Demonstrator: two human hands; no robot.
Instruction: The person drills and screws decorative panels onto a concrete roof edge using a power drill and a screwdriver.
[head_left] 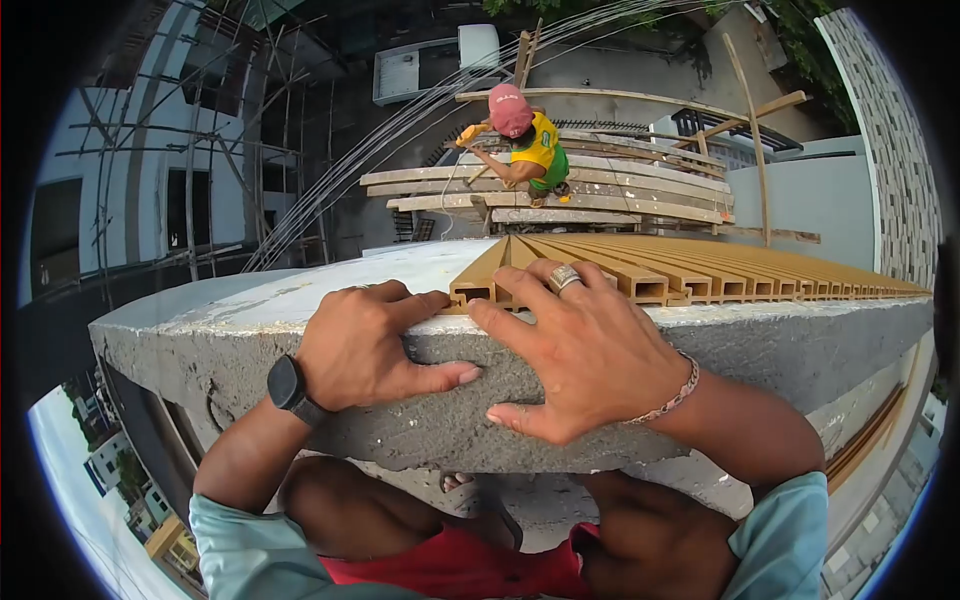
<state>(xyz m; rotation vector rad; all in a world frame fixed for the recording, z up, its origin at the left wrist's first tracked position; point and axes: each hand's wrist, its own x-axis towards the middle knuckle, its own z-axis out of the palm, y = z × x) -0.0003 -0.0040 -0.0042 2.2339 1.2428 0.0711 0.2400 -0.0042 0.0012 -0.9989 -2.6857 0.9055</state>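
Brown fluted wall panels (700,265) run down the outer face of a rough concrete parapet (480,410), their hollow ends level with its top edge. My left hand (375,340) hooks over that edge, its index fingertip against the leftmost panel's end and its thumb on the concrete. On the panel ends rests my right hand (575,350), fingers spread and bent over the outer side, thumb against the concrete. Both hands grip the end panel; the fingertips beyond the edge are partly hidden.
White wall face (370,275) shows left of the panels. Far below, a person in a pink cap (511,110) stands on scaffold planks (640,180). Overhead cables (400,120) cross the drop beyond the parapet. Bamboo scaffolding (200,130) stands at left, and a tiled wall (890,150) at right.
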